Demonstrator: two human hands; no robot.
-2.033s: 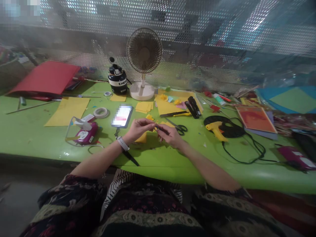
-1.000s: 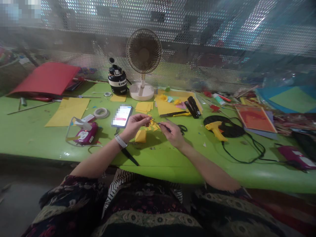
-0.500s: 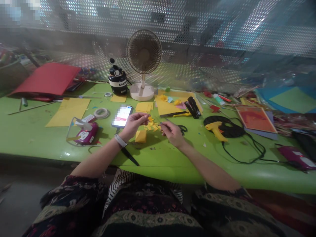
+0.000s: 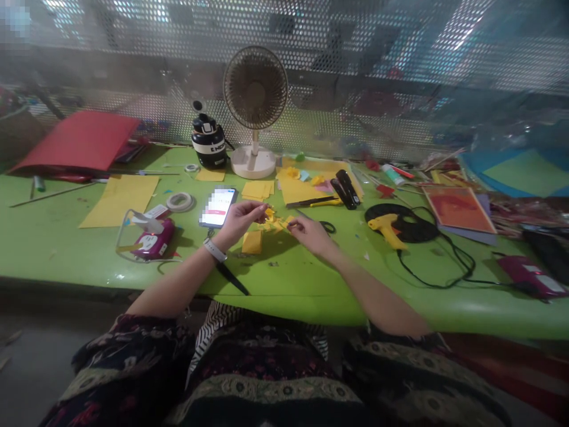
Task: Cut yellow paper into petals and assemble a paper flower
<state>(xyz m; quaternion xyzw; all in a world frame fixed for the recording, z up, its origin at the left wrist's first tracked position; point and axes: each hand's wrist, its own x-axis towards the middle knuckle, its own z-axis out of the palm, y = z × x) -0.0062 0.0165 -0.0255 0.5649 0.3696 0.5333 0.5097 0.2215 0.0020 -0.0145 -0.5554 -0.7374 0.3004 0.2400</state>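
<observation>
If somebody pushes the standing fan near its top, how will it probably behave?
The fan would probably tip rather than slide, since its big round head sits high on a thin stem. Still, its broad, flat base should help it resist a light push. The head's fine grille looks as if it might bend under hard pressure.

A perforated metal screen (image 4: 311, 89) stands behind a table (image 4: 293, 279) with a glossy green top.

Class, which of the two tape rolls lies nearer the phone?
The larger roll, left of the phone; the smaller roll lies farther back, by the black bottle.
</observation>
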